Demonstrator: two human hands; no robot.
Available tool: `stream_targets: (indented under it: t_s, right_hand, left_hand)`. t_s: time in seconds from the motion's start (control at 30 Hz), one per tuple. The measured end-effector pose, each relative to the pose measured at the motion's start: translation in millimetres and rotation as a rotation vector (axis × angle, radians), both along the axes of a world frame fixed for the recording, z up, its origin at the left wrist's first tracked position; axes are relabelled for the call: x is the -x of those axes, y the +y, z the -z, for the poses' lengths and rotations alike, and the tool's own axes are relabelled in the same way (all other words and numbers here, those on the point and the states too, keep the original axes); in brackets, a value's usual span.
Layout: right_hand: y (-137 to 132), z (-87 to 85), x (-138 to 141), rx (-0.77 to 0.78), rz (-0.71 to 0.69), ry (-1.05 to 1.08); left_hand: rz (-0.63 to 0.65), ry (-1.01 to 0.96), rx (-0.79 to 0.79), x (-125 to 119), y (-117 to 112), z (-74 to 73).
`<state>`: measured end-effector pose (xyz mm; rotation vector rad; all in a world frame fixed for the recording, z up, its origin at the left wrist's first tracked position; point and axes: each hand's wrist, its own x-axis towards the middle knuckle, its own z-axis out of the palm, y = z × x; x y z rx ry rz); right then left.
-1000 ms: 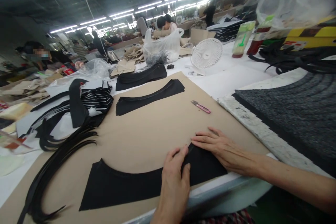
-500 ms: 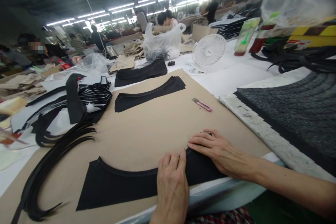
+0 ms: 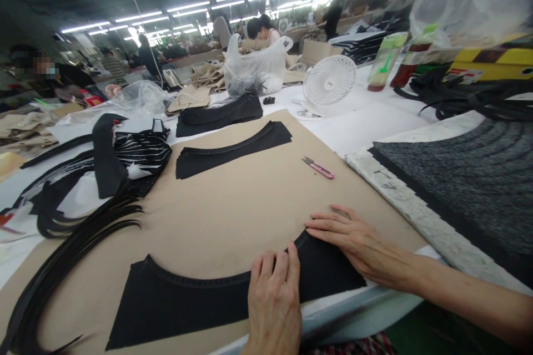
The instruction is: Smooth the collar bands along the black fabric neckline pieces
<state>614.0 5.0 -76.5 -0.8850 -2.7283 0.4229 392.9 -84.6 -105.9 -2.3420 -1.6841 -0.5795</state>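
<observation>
A black curved fabric piece (image 3: 191,302) lies flat along the near edge of the brown board. My left hand (image 3: 275,288) presses on it right of its middle, palm down, with the fingers stretched towards the curved edge. On the right end of the same piece rests my right hand (image 3: 350,236), its fingers extended flat along the raised tip. Neither hand grips anything that I can see. Farther up the board, a pair of pink-handled thread snips (image 3: 318,168) lies apart from both hands. Beyond it to the left is a stack of similar black pieces (image 3: 233,150).
Black strips (image 3: 58,266) curl along the left side, below a heap of black and white pieces (image 3: 145,150). A white fan (image 3: 330,80), a plastic bag (image 3: 256,69) and bottles (image 3: 385,61) stand at the back. Dark grey sheets (image 3: 453,172) lie at right. Co-workers are in the background.
My right hand has slid slightly right along the curved edge, farther from my left hand. The left hand stays nearly in place; the view has shifted a little.
</observation>
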Motion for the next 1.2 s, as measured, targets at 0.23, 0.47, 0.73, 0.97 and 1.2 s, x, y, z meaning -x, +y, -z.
stream_targets:
  t_s: [0.23,0.47,0.73,0.97,1.2]
  right_hand:
    - [-0.3,-2.5,4.7,-0.014,-0.023,-0.025]
    - [2.1,-4.2,10.2,-0.03,0.076,0.101]
    - [-16.3,-11.6,32.0,-0.132,-0.017,0.109]
    - [-31.0,-15.1,66.1,-0.068,-0.061,0.073]
    - [-35.5,7.4,68.8,-0.293,-0.028,0.156]
  left_hand:
    - [-0.008,-0.058,-0.007,-1.6,-0.6,4.9]
    - [-0.032,-0.457,0.085,10.1,1.1,-4.4]
    - [-0.148,-0.652,0.076,40.4,-3.8,-19.3]
    - [0.007,-0.262,-0.024,30.9,-14.7,-7.8]
    - [0.061,-0.268,0.002,29.9,-26.5,-14.9]
